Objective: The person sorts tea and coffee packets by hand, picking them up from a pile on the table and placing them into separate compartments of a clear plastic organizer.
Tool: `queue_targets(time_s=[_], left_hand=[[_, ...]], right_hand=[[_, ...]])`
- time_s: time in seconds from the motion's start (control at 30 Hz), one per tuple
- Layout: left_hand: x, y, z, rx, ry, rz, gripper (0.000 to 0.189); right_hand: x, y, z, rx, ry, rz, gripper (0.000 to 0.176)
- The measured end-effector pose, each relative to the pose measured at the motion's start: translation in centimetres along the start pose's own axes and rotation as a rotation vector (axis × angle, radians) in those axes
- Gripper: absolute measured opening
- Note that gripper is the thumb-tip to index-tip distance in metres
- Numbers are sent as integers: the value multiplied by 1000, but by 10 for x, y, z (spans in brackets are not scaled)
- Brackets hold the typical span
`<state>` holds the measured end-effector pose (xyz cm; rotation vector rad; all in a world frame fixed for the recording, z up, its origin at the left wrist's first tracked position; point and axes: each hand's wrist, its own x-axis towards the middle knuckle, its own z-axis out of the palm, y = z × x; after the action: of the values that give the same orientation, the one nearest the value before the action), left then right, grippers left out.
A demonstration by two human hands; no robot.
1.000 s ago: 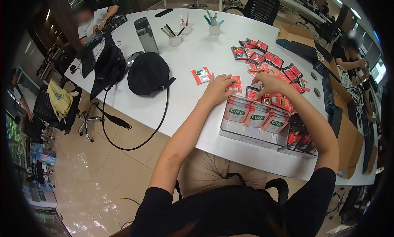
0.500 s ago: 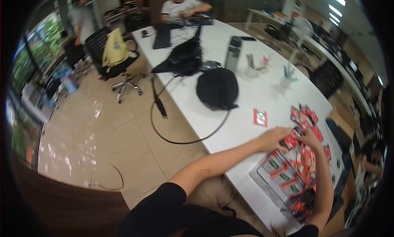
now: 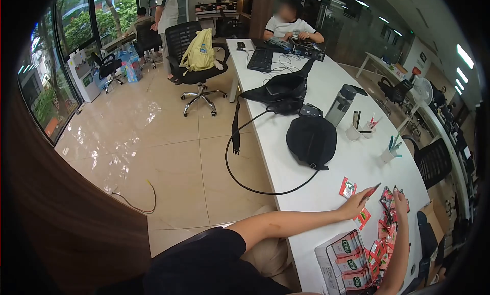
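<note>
My left hand [image 3: 353, 206] pinches a thin red sachet [image 3: 371, 192], seen nearly edge-on, above the table. Under its fingers another red sachet [image 3: 362, 218] lies flat, and a red and white sachet [image 3: 348, 187] lies just beyond. My right hand [image 3: 401, 203] has its fingers closed at a sachet [image 3: 388, 197] at the far end of a loose pile; the fingers partly cover it. The heaped red sachets [image 3: 380, 249] run down beside my right forearm. A clear plastic box [image 3: 326, 267] near me holds several upright rows of sachets marked "Cozy".
On the white table [image 3: 275, 162] lie a round black pouch [image 3: 311, 140], a black bag [image 3: 280, 90] with a hanging strap, and a cable looping over the edge. A grey bottle [image 3: 341, 105] and cups [image 3: 390, 154] stand beyond. A person [image 3: 291, 29] sits at the far end.
My view has swung up and to the left. My hands, earlier together over a sachet, are now apart. A second sachet now shows flat on the table by my left hand.
</note>
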<state>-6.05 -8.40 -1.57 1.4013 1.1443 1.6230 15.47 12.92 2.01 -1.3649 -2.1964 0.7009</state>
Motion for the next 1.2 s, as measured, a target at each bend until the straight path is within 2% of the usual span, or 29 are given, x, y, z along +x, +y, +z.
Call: queue_targets(time_s=[0.03,0.13,0.17,0.27,0.4,0.53,0.67,0.7,0.8,0.83,0.87,0.93,1.0,1.07,1.2], left_hand=[[0,2,0,-2,66,27,47],[3,7,-3,0,105,-20,47],[3,4,-1,-10,164,30,46],[6,-1,0,6,117,-63,46],[10,-18,7,15,178,65,45],[8,-20,10,-2,187,71,45],[7,-14,6,-35,149,28,45],[7,-12,5,-7,130,-5,45],[8,-24,10,-43,198,98,46],[9,-24,11,-66,202,93,45],[9,-22,10,-60,223,115,43],[9,-19,6,30,170,13,42],[13,-36,12,-38,239,118,41],[12,-32,10,-27,229,73,40],[15,-39,11,-200,223,-2,39]], right_hand=[[2,3,4,-63,18,105,68],[13,9,18,-198,-20,122,78],[23,18,25,-201,-57,80,81],[36,21,40,-346,-133,18,80],[46,25,56,-586,-103,-17,67],[52,46,62,-533,-68,-165,59],[25,18,55,-407,-127,-190,55],[24,22,55,-378,-156,-194,59],[-16,-31,42,-113,-179,-245,66],[-18,-29,41,-116,-162,-295,75],[-18,-20,42,-227,-127,-285,76],[-19,-6,48,-443,-55,-255,77],[-24,-3,48,-421,-40,-104,75],[-34,-15,46,-352,-41,-33,74],[-45,-36,42,-451,-81,-78,85]])
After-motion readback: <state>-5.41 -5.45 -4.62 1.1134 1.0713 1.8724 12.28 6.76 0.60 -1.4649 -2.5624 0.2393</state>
